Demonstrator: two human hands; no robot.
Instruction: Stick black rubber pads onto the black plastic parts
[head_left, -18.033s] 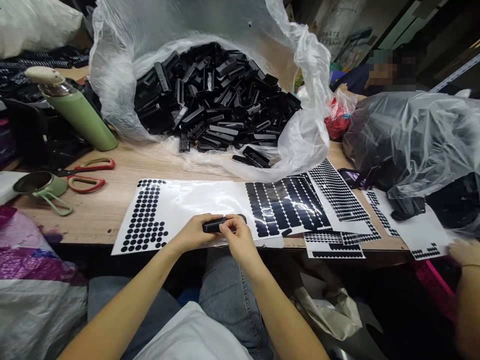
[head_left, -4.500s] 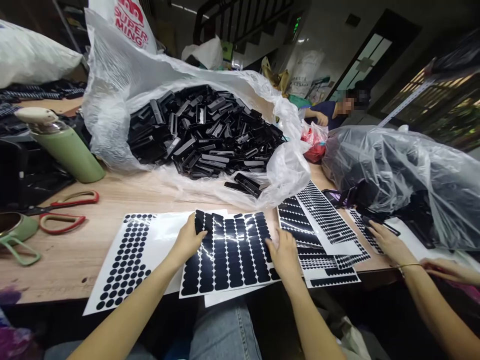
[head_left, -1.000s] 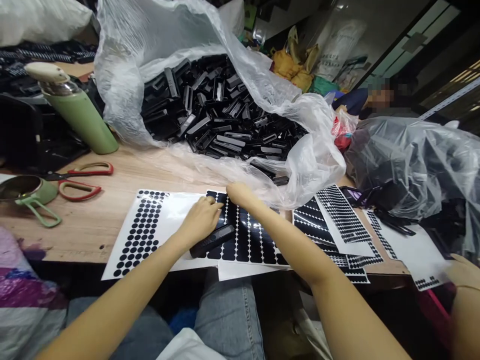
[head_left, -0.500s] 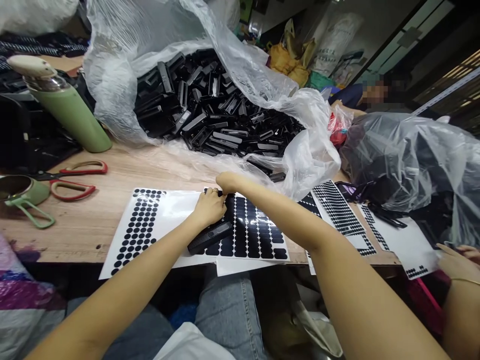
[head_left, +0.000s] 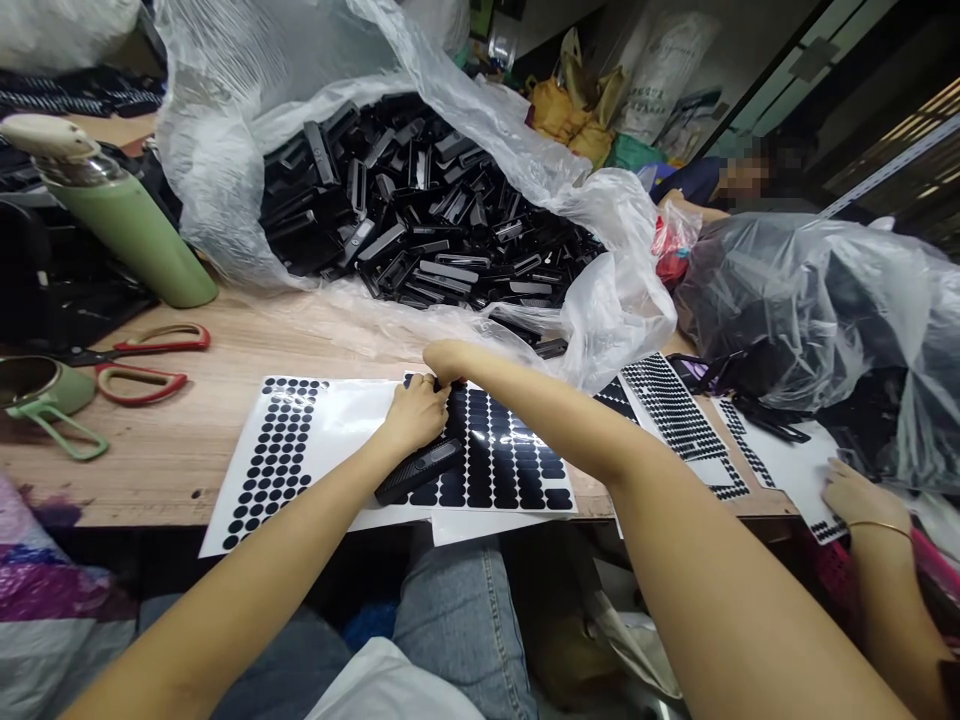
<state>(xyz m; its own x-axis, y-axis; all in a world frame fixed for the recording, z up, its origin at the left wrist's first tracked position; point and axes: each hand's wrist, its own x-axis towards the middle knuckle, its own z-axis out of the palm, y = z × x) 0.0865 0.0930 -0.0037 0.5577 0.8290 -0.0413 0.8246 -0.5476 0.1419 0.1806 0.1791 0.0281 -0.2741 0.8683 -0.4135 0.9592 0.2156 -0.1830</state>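
In the head view, the left hand (head_left: 417, 412) and right hand (head_left: 448, 362), slightly apart a moment ago, now meet over the far edge of the sticker sheet (head_left: 517, 460); what their bent fingers grip cannot be told. The sheet, earlier held by its sides, lies on the bench (head_left: 247, 340), a black case (head_left: 424, 468) on it.

My feed shows a workshop: black parts (head_left: 450, 272) heaped beyond the left hand (head_left: 418, 412), a co-worker's hand (head_left: 864, 498) to its right.
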